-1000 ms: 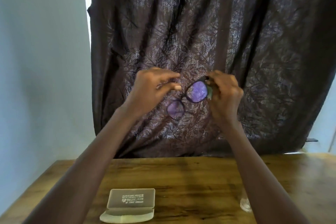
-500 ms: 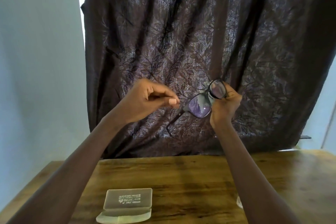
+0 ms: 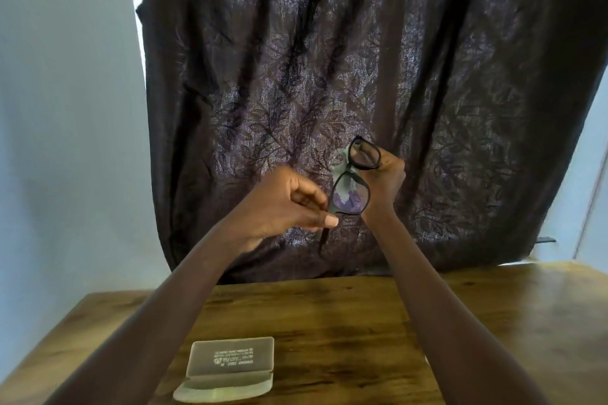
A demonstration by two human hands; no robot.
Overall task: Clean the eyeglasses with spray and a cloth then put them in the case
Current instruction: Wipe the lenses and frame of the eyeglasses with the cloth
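Black eyeglasses (image 3: 352, 197) held up high for wiping
The left hand (image 3: 289, 204) pinches one thin arm to steady them; the right hand (image 3: 387, 179) grips the top lens with the pale cloth (image 3: 342, 169); the open case (image 3: 230, 357) waits on the table (image 3: 467, 322) below.

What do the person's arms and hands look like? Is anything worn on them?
The left forearm and right forearm are bare to the picture's edge; no sleeve shows. The left hand and right hand wear no gloves, visible rings or watch. The left thumbnail is short, unpainted.
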